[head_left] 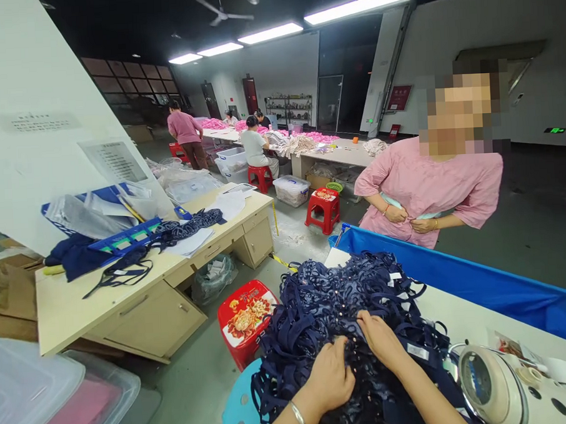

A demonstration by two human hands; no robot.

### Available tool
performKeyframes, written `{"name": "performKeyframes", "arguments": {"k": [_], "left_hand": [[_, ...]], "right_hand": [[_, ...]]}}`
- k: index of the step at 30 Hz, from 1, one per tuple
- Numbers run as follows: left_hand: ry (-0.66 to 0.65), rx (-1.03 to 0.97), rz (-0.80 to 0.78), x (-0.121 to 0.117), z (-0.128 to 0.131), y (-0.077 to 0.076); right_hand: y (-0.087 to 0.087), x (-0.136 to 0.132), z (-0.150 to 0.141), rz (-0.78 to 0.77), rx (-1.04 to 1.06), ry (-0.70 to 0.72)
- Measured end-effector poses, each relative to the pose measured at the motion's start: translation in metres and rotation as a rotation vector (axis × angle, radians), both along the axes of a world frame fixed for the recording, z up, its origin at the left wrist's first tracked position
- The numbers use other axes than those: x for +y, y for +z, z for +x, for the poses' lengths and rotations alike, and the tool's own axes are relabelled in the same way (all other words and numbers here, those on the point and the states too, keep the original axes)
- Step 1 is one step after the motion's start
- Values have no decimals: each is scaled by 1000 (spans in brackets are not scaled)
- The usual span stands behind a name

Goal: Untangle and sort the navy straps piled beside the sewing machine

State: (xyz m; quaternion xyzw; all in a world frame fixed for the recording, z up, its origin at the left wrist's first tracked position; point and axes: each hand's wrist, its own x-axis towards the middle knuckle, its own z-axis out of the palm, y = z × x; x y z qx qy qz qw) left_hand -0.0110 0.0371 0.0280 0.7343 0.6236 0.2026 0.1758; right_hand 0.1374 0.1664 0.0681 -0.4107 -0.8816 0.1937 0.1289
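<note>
A large heap of navy lace bras [310, 298] with straps and white labels covers the work table in front of me. My left hand [331, 373], a silver bangle on its wrist, is closed on the lace of one bra near the middle of the heap. Just to the right and a little farther off, my right hand [380, 340] pinches navy fabric in the same row. The fingertips of both hands are partly buried in cloth. Close to my right forearm stands a cream sewing machine [501, 384].
A blue cloth bin [454, 254] runs along the table's far side, with a person in pink [427, 187] behind it. To the left are a red stool [247, 313], a blue round stool [239, 401] and a cream desk [141, 305]. Clear plastic boxes [84, 395] stand lower left.
</note>
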Motion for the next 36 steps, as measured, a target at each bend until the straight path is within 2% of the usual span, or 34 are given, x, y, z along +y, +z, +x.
{"name": "performKeyframes", "arguments": {"k": [4,7,12,18,22,26,30,32,36], "left_hand": [[195,-103,-104,9,6,7],[249,-36,-163,18,10,13],[203,24,-138,16,13,15],[178,53,-92,9,15,9],[165,62,-74,9,16,6],[162,69,-69,10,16,7],[150,62,-49,8,15,11],[164,55,-24,6,14,13],[235,52,122,6,10,15]], "right_hand": [[-12,-11,30,6,-130,-78],[-15,-11,39,4,-167,-115],[-11,-10,33,-20,-127,-105],[-3,-12,3,-7,9,-4],[-4,-13,-16,-106,156,43],[3,-9,-19,-232,352,-11],[9,5,-12,-265,438,-87],[5,7,-9,-275,406,-72],[-15,-4,-2,-250,268,-73]]}}
